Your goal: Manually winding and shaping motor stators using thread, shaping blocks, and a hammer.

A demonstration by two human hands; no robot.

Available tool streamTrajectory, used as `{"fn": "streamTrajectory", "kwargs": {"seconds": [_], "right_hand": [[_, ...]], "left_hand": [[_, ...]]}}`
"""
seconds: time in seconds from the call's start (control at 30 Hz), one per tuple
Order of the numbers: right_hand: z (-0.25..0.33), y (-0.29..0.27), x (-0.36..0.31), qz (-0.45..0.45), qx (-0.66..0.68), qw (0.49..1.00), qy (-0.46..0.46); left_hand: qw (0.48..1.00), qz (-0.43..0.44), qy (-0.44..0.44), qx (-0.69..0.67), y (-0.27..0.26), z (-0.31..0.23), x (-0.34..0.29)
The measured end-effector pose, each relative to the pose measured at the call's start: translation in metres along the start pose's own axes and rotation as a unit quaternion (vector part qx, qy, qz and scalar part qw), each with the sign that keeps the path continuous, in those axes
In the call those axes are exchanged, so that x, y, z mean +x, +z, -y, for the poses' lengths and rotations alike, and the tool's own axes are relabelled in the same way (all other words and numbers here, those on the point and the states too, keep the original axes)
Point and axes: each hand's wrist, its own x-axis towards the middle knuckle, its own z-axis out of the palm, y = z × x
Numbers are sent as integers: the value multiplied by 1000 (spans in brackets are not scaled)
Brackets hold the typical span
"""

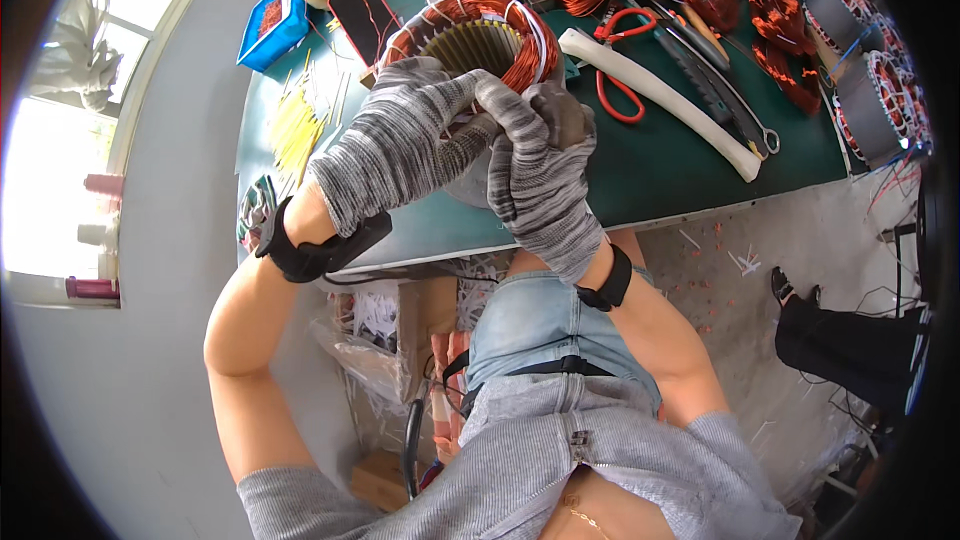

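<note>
L hand (405, 130) & R hand (545, 155), gloved, hide pt. of wire-wound stator (482, 40); can't tell either grip.

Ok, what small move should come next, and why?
I'd probably ease the right hand slightly away from the left hand: together they crowd the near side of the copper wire ring, hiding whatever they may be gripping there.

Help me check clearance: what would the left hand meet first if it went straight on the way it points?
Likely the right hand, just ahead of the left hand; whether they already touch is unclear.
</note>
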Motion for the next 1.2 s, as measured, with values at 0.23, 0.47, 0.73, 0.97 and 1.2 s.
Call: {"fn": "streamTrajectory", "kwargs": {"seconds": [0.23, 0.47, 0.73, 0.97, 1.2], "right_hand": [[-17, -13, 61, 32, -120, 976, -180], [-55, -40, 22, -12, 337, 933, 121], [-43, -60, -9, 96, 354, 926, 90], [-92, -208, -112, -322, 563, 628, 430], [-56, -201, -142, 196, -152, 939, 238]], "left_hand": [[969, -156, -84, 170, 9, -28, -8], [960, -240, -89, 112, 33, -31, -6], [967, -226, -66, 100, 46, -36, -6], [964, -233, -83, 101, 43, -38, -12], [967, -251, -21, 43, 56, -35, 5]]}}
